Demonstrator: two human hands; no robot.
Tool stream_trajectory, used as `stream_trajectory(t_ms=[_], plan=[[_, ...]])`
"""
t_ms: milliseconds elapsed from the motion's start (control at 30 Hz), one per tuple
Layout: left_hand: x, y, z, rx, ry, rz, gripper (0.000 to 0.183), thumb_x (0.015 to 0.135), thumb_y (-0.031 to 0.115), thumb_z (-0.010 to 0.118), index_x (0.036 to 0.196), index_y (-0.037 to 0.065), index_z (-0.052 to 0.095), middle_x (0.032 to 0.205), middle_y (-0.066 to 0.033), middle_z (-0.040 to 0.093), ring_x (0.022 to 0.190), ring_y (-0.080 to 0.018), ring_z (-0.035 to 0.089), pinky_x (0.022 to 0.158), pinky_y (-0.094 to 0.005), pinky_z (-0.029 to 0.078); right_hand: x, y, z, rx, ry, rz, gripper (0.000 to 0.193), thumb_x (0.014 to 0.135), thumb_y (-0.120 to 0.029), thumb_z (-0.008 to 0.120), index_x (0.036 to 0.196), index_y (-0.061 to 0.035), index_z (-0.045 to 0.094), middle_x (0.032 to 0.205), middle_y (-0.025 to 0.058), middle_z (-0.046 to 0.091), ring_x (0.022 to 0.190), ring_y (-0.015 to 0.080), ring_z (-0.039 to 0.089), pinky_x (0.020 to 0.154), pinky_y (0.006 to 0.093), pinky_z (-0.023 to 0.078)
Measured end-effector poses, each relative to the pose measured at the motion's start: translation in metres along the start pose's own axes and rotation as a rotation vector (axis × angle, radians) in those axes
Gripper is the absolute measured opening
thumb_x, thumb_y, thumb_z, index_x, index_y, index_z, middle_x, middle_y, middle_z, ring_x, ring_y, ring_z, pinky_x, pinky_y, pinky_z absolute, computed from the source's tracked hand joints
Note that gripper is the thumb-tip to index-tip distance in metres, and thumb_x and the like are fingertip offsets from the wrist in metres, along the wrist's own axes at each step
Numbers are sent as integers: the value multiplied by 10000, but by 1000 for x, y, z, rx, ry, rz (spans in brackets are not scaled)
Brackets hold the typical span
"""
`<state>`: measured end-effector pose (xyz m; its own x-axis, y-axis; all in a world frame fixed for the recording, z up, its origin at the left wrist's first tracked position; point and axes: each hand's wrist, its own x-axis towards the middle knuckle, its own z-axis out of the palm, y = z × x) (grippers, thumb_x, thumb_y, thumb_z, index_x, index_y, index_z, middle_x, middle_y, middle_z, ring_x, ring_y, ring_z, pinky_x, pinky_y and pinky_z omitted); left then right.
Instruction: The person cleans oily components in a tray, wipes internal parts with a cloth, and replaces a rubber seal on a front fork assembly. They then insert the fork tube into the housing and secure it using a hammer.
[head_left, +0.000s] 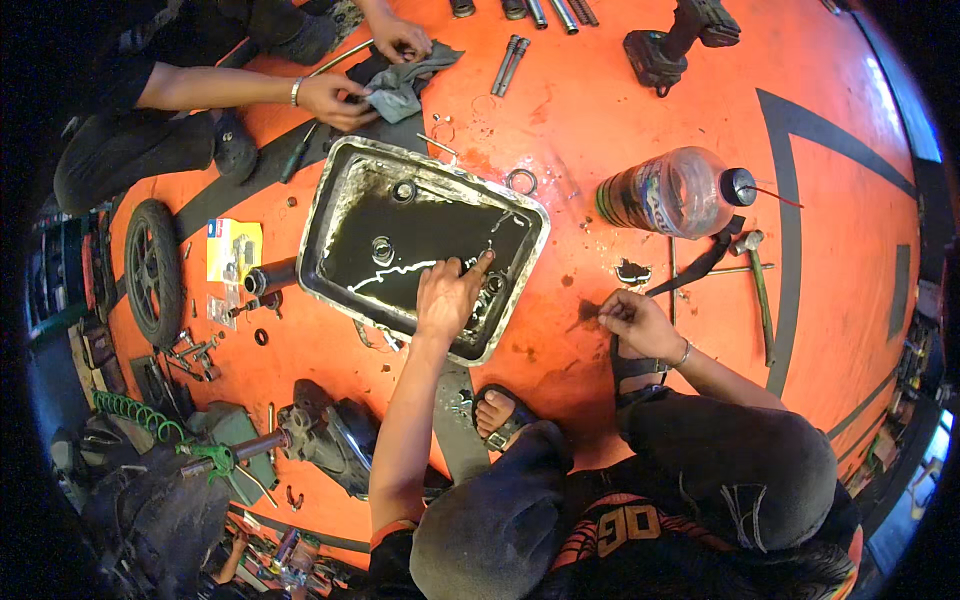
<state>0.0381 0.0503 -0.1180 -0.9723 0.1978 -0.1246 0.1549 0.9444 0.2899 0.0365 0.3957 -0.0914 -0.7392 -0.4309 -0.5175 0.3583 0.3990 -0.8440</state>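
At the left a black-tyred wheel [155, 275] is lying near a yellow packet [236, 252], while a co-worker's hands [340, 100] are gripping a grey cloth [400, 88] above the rectangular tray [521, 275], which is sitting mid-floor and holding dark liquid and ring-shaped parts [382, 249]. The person's left hand [450, 297] is reaching into the tray, fingers spreading slightly, though whether they are grasping anything cannot be told. Farther right, the right hand [637, 322] is hovering below a clear bottle [690, 190], fingertips bunching narrowly, contents unclear, and a hammer [762, 300] is lying beyond.
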Motion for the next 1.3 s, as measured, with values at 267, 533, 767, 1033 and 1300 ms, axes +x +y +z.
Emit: stream_trajectory(t_ms=[267, 533, 767, 1033, 1300], plan=[[-24, -7, 1, 38, 89, -82, 397, 901, 329, 669, 1290, 249, 666, 814, -97, 584, 816, -286, 594, 731, -432, 468, 23, -19, 24, 138, -58, 51, 143, 916, -109, 682, 1007, -11, 631, 856, 17, 639, 742, 82, 586, 663, 249, 501], [-44, -34, -42, -213, 228, -439, 336, 958, 241, 608, 1262, 108, 664, 952, -218, 663, 853, -401, 635, 781, -467, 512, 54, -40, 92, 368, -98, 394, 393, 904, -340, 714, 1165, -55, 644, 930, 23, 665, 794, 112, 616, 641, 262, 467], [-75, -52, -57, -177, 303, -475, 324, 971, 265, 597, 1206, 62, 691, 925, -275, 653, 866, -406, 644, 800, -466, 515, 59, -31, 120, 400, 23, 330, 203, 906, -290, 725, 965, -97, 707, 835, -41, 655, 720, 68, 541, 620, 246, 418], [-86, -47, -51, -234, 303, -482, 293, 952, 249, 605, 1164, 76, 711, 891, -189, 634, 886, -393, 616, 830, -465, 498, 54, -51, 86, 370, 23, 307, 120, 904, -226, 711, 856, -127, 664, 831, -41, 643, 784, 74, 559, 695, 261, 418], [-81, -36, -54, -190, 308, -435, 276, 938, 217, 615, 1138, 58, 720, 899, -194, 646, 845, -375, 629, 775, -440, 503, 37, -48, 61, 289, 36, 247, 172, 903, -223, 703, 937, -56, 714, 793, -24, 645, 687, 73, 533, 630, 235, 425]])
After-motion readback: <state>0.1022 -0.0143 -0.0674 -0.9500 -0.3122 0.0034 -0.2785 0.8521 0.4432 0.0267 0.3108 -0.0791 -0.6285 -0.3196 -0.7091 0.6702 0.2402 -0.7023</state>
